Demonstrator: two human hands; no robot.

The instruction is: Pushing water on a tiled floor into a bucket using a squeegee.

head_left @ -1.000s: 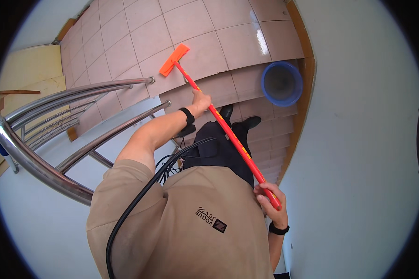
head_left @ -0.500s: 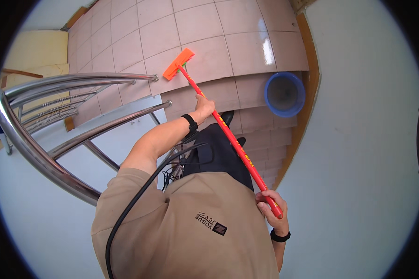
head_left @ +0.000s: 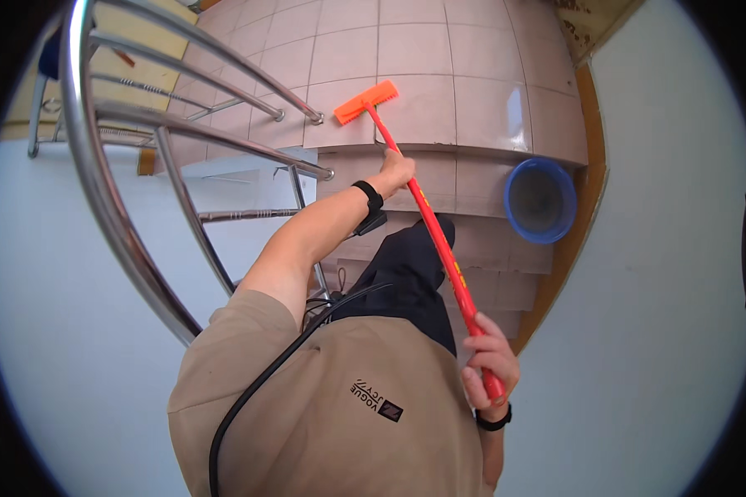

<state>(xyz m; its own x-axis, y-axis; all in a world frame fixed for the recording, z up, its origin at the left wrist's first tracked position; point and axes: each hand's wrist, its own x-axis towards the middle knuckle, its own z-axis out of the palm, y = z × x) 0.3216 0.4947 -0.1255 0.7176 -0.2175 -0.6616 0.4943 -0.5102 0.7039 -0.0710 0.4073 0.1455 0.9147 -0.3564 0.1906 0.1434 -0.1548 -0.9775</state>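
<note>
A long-handled scrub brush (head_left: pixel 427 217) slants from the upper middle down to the right. Its orange bristled head (head_left: pixel 366 103) rests on the pinkish tiled landing, close to the top step's edge. Upper on the red handle, my left hand (head_left: pixel 396 171) is wrapped round it, arm stretched forward. Near the handle's lower end, my right hand (head_left: pixel 491 364) holds it beside my waist, fingers curled over the shaft. A black band sits on each wrist.
A blue bucket (head_left: pixel 569 211) with dark contents stands on a step to the right, beside the wall's brown skirting (head_left: pixel 574 248). Steel railings (head_left: pixel 116 207) run along the left. Tiled steps (head_left: pixel 481 244) descend toward me. A black cable (head_left: pixel 265 389) crosses my shirt.
The brush head has turned flatter to the picture's width and shifted slightly along the landing edge. The whole view has swung, and my leg has come forward. Both hands keep their hold.
</note>
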